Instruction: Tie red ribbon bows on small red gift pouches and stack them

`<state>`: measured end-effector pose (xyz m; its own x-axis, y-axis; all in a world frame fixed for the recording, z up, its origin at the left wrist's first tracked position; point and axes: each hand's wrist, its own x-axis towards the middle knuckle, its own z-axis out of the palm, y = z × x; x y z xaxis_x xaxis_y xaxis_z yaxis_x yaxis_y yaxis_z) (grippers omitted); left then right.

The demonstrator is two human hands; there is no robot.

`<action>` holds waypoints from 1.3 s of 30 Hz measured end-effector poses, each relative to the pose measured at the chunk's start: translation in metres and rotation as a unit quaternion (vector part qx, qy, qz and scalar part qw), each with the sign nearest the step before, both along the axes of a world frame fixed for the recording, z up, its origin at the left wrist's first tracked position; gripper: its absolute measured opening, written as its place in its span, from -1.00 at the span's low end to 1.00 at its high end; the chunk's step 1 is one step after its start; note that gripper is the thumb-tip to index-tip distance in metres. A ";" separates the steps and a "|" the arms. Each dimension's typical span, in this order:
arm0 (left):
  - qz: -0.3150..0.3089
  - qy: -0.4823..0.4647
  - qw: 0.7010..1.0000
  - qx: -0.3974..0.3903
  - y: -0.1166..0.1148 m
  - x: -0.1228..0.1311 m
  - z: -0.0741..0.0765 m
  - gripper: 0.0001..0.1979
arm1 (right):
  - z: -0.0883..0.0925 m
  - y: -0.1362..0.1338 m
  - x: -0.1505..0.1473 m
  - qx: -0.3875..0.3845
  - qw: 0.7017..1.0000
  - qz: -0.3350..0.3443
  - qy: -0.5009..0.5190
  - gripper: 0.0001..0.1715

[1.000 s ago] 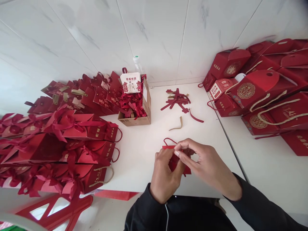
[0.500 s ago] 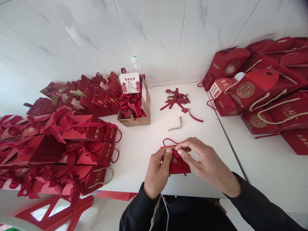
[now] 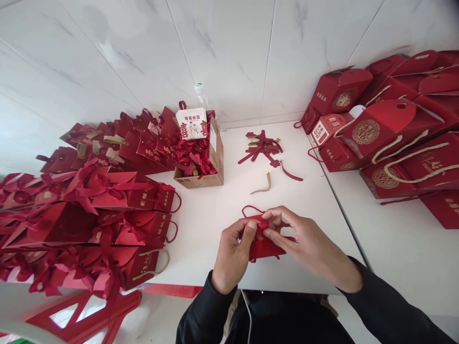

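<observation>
Both my hands hold a small flat red paper bag (image 3: 266,246) with a cord loop, low over the white table (image 3: 215,224) near its front edge. My left hand (image 3: 233,255) pinches the bag's left side with thumb and fingers closed. Fingertips of my right hand (image 3: 308,246) pinch the bag's top flap from the right. A tan strap (image 3: 263,185) lies on the table just beyond the bag. Further back lies a small heap of red straps (image 3: 263,147).
An open cardboard box (image 3: 208,165) full of red straps and a printed card stands at the back. Rows of finished red bags with ribbons (image 3: 96,215) fill the left. Larger red gift boxes with rope handles (image 3: 387,138) pile up on the right. A marble wall stands behind.
My left hand has slid from under the bag to its left edge. The bag has turned flatter and lies more in the open between my hands.
</observation>
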<state>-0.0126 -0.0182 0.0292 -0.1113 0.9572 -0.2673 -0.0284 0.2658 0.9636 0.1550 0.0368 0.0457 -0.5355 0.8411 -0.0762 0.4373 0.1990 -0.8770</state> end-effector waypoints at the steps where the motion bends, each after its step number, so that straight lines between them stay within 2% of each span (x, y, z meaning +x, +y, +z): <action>1: -0.002 -0.001 1.000 0.001 0.000 -0.001 0.000 -0.57 | 0.000 0.001 0.000 0.001 1.000 0.002 -0.001 -0.92; 5: -0.008 -0.010 1.000 0.002 0.000 -0.003 -0.002 -0.57 | -0.004 0.004 -0.002 0.030 1.000 0.005 -0.005 -0.91; 10: 0.003 -0.022 1.000 -0.006 0.000 -0.004 -0.004 -0.60 | -0.010 0.001 0.000 0.128 0.992 0.010 0.009 -0.81; 13: 0.002 -0.027 1.000 -0.006 0.000 -0.003 -0.003 -0.62 | -0.011 -0.002 0.001 0.187 0.982 0.024 0.031 -0.82; 17: -0.013 -0.031 0.999 -0.003 0.001 -0.005 -0.003 -0.63 | -0.016 -0.004 0.000 0.211 0.975 0.043 0.048 -0.82; 22: -0.033 -0.009 0.999 -0.003 0.000 -0.013 -0.002 -0.73 | -0.020 -0.005 0.000 0.174 0.983 0.046 0.042 -0.85; 26: -0.026 0.030 0.999 0.013 0.001 -0.012 -0.001 -0.83 | -0.019 -0.004 0.002 0.120 0.992 0.039 0.024 -0.85; 30: -0.005 0.094 0.994 0.059 -0.001 -0.005 -0.003 -0.80 | -0.020 -0.001 0.000 0.065 0.997 0.034 0.019 -0.81; 34: 0.027 0.188 0.974 0.126 -0.006 0.001 -0.011 -0.76 | -0.017 0.001 -0.003 0.008 0.999 0.036 0.019 -0.86; 37: 0.055 0.254 0.948 0.186 -0.009 0.006 -0.020 -0.78 | -0.011 0.001 -0.003 -0.023 0.999 0.040 0.024 -0.91; 39: 0.069 0.287 0.929 0.225 -0.011 0.008 -0.026 -0.78 | -0.008 0.002 -0.001 -0.045 0.997 0.048 0.029 -0.86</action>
<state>-0.0041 -0.0287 0.0037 -0.2420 0.9237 0.2971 0.5198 -0.1351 0.8435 0.1541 0.0386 0.0377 -0.6184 0.7773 -0.1157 0.3673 0.1558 -0.9170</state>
